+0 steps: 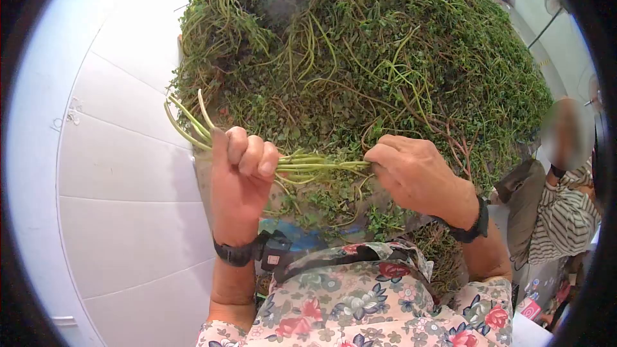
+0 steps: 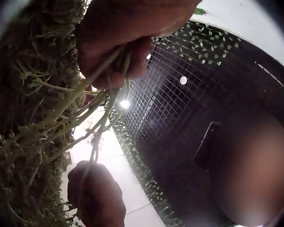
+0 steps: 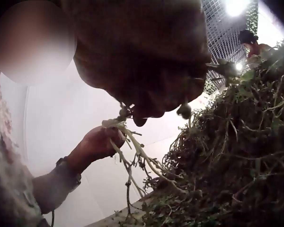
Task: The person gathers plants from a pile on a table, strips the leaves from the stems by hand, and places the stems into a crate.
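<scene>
A bundle of long green stems (image 1: 308, 167) stretches sideways between the two hands in the head view. The left hand (image 1: 244, 167) has its fingers curled round the stems, whose pale ends stick out past it at the left. At the other end, the right hand (image 1: 418, 170) pinches the stems with bent fingers. The left wrist view shows stems (image 2: 102, 120) running between both hands. In the right wrist view, the left hand (image 3: 102, 142) holds stems beyond the dark, close right hand (image 3: 146, 71).
A large heap of leafy green plants (image 1: 360, 58) fills the surface in front. White panels (image 1: 141, 231) stand at the left. Another person in a striped garment (image 1: 562, 218) is at the right. Loose sprigs (image 1: 334, 205) lie near the front edge.
</scene>
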A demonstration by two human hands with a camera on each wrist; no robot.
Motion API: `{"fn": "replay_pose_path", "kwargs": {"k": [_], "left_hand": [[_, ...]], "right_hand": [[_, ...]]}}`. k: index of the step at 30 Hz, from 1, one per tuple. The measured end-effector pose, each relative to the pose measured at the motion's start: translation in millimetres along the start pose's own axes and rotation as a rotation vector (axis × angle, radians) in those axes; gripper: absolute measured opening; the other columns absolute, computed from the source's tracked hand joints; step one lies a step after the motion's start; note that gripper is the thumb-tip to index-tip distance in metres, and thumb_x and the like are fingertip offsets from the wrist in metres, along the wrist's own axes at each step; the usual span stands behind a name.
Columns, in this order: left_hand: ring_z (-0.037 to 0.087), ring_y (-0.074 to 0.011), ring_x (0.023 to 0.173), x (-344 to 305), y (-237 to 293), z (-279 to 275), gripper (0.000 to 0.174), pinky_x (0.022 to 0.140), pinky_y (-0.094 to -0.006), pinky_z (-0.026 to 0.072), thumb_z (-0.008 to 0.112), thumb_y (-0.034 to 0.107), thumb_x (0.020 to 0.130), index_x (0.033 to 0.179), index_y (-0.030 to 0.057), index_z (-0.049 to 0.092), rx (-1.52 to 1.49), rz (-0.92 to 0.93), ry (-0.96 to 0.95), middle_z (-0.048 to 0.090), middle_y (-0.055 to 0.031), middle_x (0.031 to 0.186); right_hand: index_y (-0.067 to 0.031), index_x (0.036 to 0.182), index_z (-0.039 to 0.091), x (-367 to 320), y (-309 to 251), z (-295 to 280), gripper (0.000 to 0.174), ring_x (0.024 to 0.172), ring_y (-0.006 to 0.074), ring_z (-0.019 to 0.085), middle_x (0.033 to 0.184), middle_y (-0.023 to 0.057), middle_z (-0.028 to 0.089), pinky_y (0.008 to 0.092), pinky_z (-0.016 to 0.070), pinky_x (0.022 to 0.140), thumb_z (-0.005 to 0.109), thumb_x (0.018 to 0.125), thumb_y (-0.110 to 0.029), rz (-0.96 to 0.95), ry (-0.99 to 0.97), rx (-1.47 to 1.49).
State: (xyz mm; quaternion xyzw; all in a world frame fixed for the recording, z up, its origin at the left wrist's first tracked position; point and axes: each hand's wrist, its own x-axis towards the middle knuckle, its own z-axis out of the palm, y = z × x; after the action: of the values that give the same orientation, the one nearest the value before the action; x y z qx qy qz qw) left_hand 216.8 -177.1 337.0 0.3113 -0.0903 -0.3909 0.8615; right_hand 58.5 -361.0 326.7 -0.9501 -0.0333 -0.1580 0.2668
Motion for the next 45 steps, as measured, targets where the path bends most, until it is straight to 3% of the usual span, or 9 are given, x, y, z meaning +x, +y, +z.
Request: {"fn": "replay_pose_path", "kwargs": {"k": [6, 8, 10, 14, 25, 29, 34, 43, 45], "left_hand": [[0.029, -0.0128, 0.051, -16, -3, 13, 0.042, 0.053, -0.0259, 0.0323, 0.031, 0.039, 0.096, 0.062, 0.0151, 0.027, 0.164, 0.101, -0.092, 0.024, 0.0036, 0.052], [0.029, -0.0115, 0.051, -20, 9, 18, 0.040, 0.053, -0.0266, 0.0329, 0.032, 0.037, 0.096, 0.063, 0.0158, 0.028, 0.073, 0.154, -0.071, 0.026, 0.0044, 0.052], [0.030, -0.0117, 0.052, -18, 19, 10, 0.040, 0.054, -0.0273, 0.0332, 0.032, 0.037, 0.096, 0.063, 0.0159, 0.028, 0.011, 0.125, -0.082, 0.027, 0.0043, 0.053], [0.033, -0.0134, 0.054, -15, 18, 1, 0.040, 0.062, -0.0310, 0.0390, 0.030, 0.038, 0.097, 0.063, 0.0161, 0.027, -0.091, 0.043, -0.123, 0.028, 0.0040, 0.053], [0.035, -0.0132, 0.054, -9, 13, -6, 0.041, 0.061, -0.0336, 0.0414, 0.029, 0.039, 0.096, 0.063, 0.0166, 0.026, -0.098, -0.035, -0.197, 0.027, 0.0049, 0.054], [0.034, -0.0153, 0.059, -8, 15, -12, 0.037, 0.056, -0.0367, 0.0420, 0.029, 0.034, 0.097, 0.066, 0.0145, 0.028, -0.158, -0.005, -0.185, 0.029, 0.0016, 0.057], [0.034, -0.0153, 0.060, -8, 18, -9, 0.037, 0.055, -0.0297, 0.0365, 0.031, 0.034, 0.097, 0.066, 0.0138, 0.027, -0.151, 0.033, -0.114, 0.028, 0.0010, 0.058], [0.032, -0.0142, 0.058, 2, 16, -27, 0.037, 0.057, -0.0293, 0.0343, 0.031, 0.034, 0.097, 0.066, 0.0148, 0.027, -0.072, -0.003, -0.050, 0.028, 0.0025, 0.057], [0.030, -0.0132, 0.055, 0, 14, -20, 0.038, 0.057, -0.0290, 0.0345, 0.031, 0.036, 0.097, 0.065, 0.0155, 0.027, -0.015, -0.005, -0.040, 0.026, 0.0032, 0.056]], "right_hand": [[-0.0043, 0.088, 0.055, -10, 76, 22, 0.014, 0.063, 0.0232, 0.056, 0.070, 0.0077, 0.055, 0.0328, 0.0438, 0.051, 0.052, 0.076, -0.011, -0.095, 0.331, -0.313], [-0.0058, 0.088, 0.054, -18, 92, 10, 0.012, 0.063, 0.0185, 0.056, 0.067, 0.0042, 0.053, 0.0285, 0.0407, 0.048, 0.049, 0.081, -0.014, 0.124, 0.516, 0.111], [-0.0067, 0.089, 0.054, -23, 70, -11, 0.014, 0.066, 0.0139, 0.057, 0.066, 0.0009, 0.052, 0.0233, 0.0370, 0.046, 0.047, 0.087, -0.018, 0.742, 0.555, 1.198], [-0.0069, 0.091, 0.053, -15, 46, -13, 0.016, 0.056, 0.0064, 0.046, 0.067, -0.0013, 0.051, 0.0195, 0.0289, 0.043, 0.043, 0.090, -0.018, 0.823, 0.466, 1.258], [-0.0007, 0.105, 0.057, 12, 7, 4, 0.024, 0.051, 0.0002, 0.030, 0.064, -0.0070, 0.040, 0.0171, 0.0253, 0.044, 0.045, 0.090, -0.016, 0.443, -0.132, 1.091], [0.0014, 0.108, 0.056, 11, 10, 39, 0.031, 0.056, 0.0097, 0.046, 0.069, -0.0005, 0.056, 0.0248, 0.0403, 0.052, 0.052, 0.082, -0.013, 0.026, -0.082, 0.767], [-0.0004, 0.101, 0.056, 7, -3, 26, 0.025, 0.074, 0.0297, 0.059, 0.081, 0.0189, 0.059, 0.0351, 0.0454, 0.065, 0.052, 0.083, -0.017, 0.239, -0.342, 0.589], [0.0023, 0.090, 0.055, -7, -7, 19, 0.018, 0.062, 0.0295, 0.055, 0.071, 0.0143, 0.056, 0.0365, 0.0438, 0.057, 0.049, 0.082, -0.013, 0.335, -0.271, 0.763], [0.0024, 0.085, 0.054, -12, -1, 37, 0.015, 0.062, 0.0305, 0.055, 0.071, 0.0141, 0.055, 0.0374, 0.0441, 0.055, 0.049, 0.078, -0.010, 0.154, -0.178, 0.376]]}}
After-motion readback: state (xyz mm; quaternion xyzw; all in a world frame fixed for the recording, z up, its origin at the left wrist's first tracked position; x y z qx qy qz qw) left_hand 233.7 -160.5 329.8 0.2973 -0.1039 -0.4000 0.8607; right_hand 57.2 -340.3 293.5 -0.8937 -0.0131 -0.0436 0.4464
